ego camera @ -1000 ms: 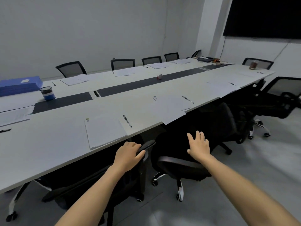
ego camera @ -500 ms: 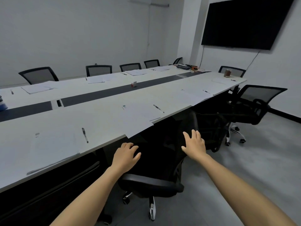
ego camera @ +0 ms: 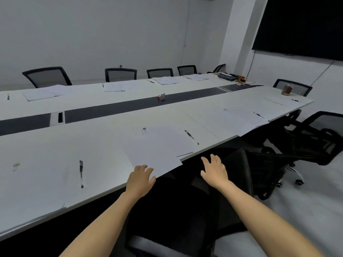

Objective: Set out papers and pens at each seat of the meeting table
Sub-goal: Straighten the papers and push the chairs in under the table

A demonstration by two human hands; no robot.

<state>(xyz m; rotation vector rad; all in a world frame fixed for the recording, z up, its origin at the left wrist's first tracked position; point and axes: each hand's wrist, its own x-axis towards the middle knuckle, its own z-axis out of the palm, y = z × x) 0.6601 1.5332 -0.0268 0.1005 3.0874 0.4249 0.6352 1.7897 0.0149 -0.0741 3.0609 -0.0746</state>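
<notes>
Centrally, papers skewed, corner overhanging table edge, pen diagonal, tip toward near edge, left hand, right hand, fingers spread, holding nothing.

1. There is one view only: a wide-angle camera worn on the person's head, placed at the long near edge of the surface.
2. It faces forward and down, across the surface toward 12 o'clock; the dark wall screen lies at 2 o'clock.
3. It is near: the left grip and the right grip appear close below the lens, at 6 o'clock.
</notes>
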